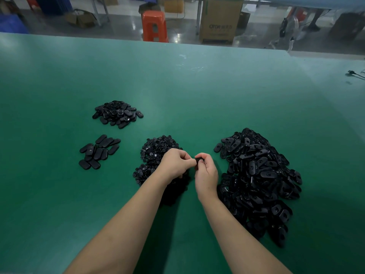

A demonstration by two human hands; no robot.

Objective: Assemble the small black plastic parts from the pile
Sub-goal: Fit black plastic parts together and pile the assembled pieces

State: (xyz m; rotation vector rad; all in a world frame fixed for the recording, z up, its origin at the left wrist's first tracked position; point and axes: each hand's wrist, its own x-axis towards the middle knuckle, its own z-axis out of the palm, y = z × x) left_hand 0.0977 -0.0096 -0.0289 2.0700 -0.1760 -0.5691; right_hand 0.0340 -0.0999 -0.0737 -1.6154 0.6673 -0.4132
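My left hand (pixel 176 162) and my right hand (pixel 206 172) meet above the green table (pixel 177 91), both pinching one small black plastic part (pixel 198 161) between their fingertips. Most of that part is hidden by my fingers. A pile of small round black pieces (pixel 156 148) lies just behind and under my left hand. A large heap of oval black shells (pixel 256 175) spreads out to the right of my right hand.
Two smaller groups of oval black parts lie to the left: a neat cluster (pixel 98 151) and a looser pile (pixel 117 113) farther back. Beyond the table's far edge stand an orange stool (pixel 154 26) and a cardboard box (pixel 219 20). A dark cable (pixel 355 74) lies at the right edge.
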